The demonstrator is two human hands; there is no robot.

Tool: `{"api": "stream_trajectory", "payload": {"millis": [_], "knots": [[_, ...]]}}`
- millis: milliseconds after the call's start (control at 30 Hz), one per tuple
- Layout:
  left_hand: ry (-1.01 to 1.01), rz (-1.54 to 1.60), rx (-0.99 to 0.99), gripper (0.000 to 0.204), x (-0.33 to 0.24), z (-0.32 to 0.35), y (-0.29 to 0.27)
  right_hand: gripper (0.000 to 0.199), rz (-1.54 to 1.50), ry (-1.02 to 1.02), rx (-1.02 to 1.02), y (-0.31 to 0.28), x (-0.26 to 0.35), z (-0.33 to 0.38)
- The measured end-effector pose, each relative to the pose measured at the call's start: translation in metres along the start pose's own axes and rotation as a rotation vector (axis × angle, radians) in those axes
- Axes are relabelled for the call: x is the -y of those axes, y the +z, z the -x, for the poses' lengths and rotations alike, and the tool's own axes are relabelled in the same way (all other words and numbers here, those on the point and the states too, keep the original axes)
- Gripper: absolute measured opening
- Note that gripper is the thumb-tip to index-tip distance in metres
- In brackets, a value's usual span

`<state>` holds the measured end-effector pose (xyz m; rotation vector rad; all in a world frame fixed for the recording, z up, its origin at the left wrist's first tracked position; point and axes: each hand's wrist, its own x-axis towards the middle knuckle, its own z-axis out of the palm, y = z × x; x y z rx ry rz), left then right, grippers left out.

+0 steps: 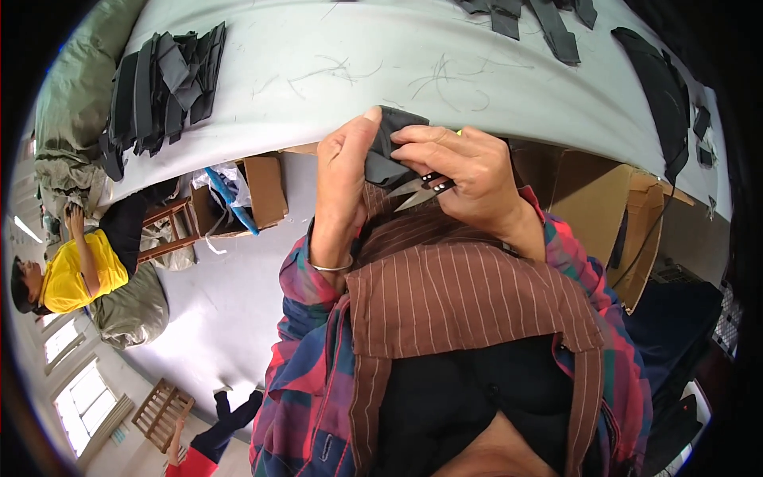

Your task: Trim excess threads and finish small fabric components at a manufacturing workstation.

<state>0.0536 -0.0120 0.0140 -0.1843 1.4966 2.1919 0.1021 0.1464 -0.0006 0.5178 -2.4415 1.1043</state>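
Note:
A folded piece of dark grey fabric is held up at the table's near edge. My left hand is closed on its left side, thumb upward along the edge. My right hand pinches the fabric's right side between thumb and forefinger. Small scissors with pointed metal blades and dark handles are tucked in that same hand. Their blades stand apart and point left, just below the fabric. Part of the handles is hidden by my right fingers.
On the pale-covered table lie a stack of dark fabric strips, loose threads and, at right, a black curved piece. Cardboard boxes stand below. A person in yellow sits at left; another in red is lower left.

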Motion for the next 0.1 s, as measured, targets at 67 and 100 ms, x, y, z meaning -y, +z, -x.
{"api": "stream_trajectory", "payload": {"millis": [67,100], "knots": [[0.022,-0.059,0.011,0.019,0.0012,-0.0013,-0.0047,0.027,-0.076,0.005,0.029,-0.0029,-0.0019,-0.0020],[0.037,-0.117,0.025,0.019,0.0046,-0.0032,-0.0103,0.026,-0.151,0.016,0.059,-0.0039,-0.0035,-0.0024]]}}
